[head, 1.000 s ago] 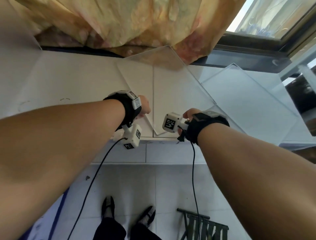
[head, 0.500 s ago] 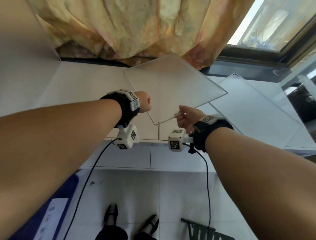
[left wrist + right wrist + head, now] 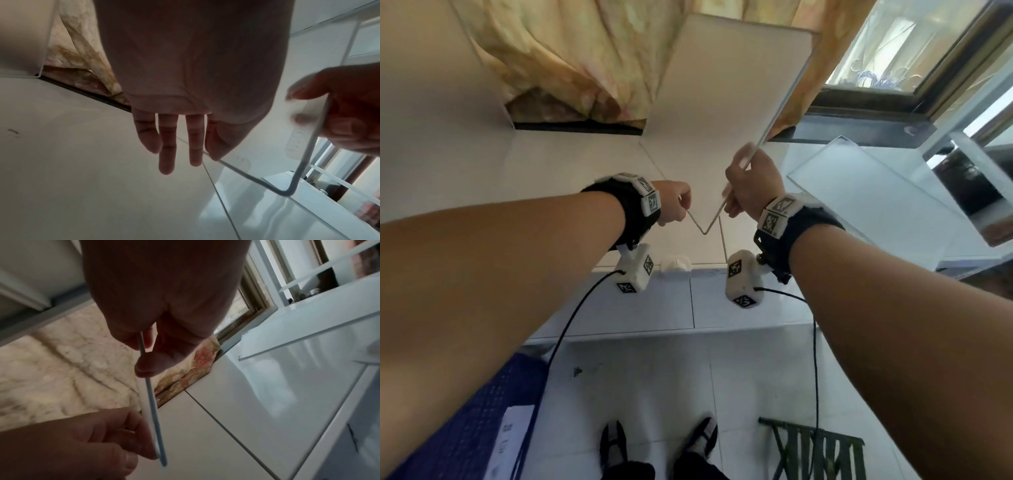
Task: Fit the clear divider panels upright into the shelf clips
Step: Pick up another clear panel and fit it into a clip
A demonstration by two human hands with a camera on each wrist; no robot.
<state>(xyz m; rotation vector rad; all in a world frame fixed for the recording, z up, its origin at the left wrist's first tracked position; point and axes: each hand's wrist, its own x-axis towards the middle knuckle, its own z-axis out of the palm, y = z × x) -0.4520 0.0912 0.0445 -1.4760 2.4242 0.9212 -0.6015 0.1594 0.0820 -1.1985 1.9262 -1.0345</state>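
Note:
I hold a clear divider panel [image 3: 722, 102] over the white shelf [image 3: 551, 164], tilted steeply with one corner pointing down between my hands. My left hand [image 3: 678, 209] pinches its lower left edge; in the left wrist view the left hand [image 3: 185, 154] shows its fingers lying along the panel [image 3: 257, 146]. My right hand [image 3: 750, 185] grips the right edge, and the right wrist view shows the right hand [image 3: 152, 353] with thumb and fingers pinching the thin panel edge [image 3: 151, 395]. A small white clip [image 3: 675, 264] sits at the shelf's front lip, below the corner.
A second clear panel [image 3: 869, 195] lies flat on the shelf to the right. A frosted upright sheet [image 3: 431, 102] stands at the left end. A curtain [image 3: 585, 61] and a window [image 3: 893, 51] are behind. A folding stool [image 3: 815, 452] stands on the floor.
The panel has swung from nearly flat to steeply upright, one corner now pointing down. My right hand has risen along its right edge; my left hand keeps hold of the lower edge.

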